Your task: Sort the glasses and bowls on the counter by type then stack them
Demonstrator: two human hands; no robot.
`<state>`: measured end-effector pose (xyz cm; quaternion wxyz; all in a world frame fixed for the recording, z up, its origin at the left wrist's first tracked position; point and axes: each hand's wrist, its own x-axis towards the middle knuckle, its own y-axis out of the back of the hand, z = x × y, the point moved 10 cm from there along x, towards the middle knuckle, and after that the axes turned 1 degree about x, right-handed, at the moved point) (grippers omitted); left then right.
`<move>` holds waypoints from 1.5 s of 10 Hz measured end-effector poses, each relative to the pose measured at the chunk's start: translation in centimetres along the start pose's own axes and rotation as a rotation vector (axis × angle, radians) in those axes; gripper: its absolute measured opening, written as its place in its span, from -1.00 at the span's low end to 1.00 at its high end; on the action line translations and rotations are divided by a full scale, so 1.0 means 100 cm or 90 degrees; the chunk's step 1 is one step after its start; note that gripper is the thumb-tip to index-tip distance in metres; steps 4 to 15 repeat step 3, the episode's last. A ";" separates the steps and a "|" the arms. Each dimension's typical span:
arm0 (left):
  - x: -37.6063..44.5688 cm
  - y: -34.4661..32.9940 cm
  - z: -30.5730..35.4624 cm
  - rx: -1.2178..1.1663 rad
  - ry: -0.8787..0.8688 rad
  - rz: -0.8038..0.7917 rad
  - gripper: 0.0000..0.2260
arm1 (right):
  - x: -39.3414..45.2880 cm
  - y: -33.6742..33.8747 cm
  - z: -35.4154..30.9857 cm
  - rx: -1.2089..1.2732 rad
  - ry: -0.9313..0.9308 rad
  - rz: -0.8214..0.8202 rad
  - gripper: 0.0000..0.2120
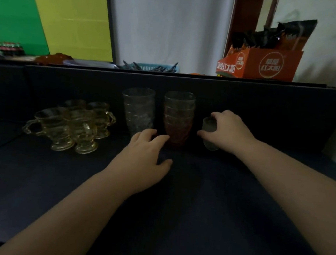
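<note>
While stacks stand sorted: right hand (226, 130) curls its fingers round a small frosted glass (209, 134), upright on the bench (176, 209).
Left hand (146, 158): fingers loose, holding nothing, near the red stack (178, 120).
Clear stack (139, 110): left of red.
Key relation: the glass stands just right of red; the right hand is nearer.

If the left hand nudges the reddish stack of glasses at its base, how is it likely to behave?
The reddish stack of glasses stands tall on a narrow foot, so a push higher up would probably tip it. Nested glass likely makes it heavy and breakable. The left hand at its base looks likelier to slide it across the dark counter.
</note>
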<state>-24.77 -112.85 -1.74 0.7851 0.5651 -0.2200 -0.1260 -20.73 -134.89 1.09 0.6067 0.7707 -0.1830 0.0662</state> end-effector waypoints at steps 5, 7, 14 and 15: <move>-0.003 0.003 -0.018 0.056 0.041 0.012 -0.35 | -0.051 0.037 -0.008 -0.133 0.103 0.097 -0.22; -0.003 0.003 -0.018 0.056 0.041 0.012 -0.35 | -0.051 0.037 -0.008 -0.133 0.103 0.097 -0.22; -0.003 0.003 -0.018 0.056 0.041 0.012 -0.35 | -0.051 0.037 -0.008 -0.133 0.103 0.097 -0.22; -0.003 0.003 -0.018 0.056 0.041 0.012 -0.35 | -0.051 0.037 -0.008 -0.133 0.103 0.097 -0.22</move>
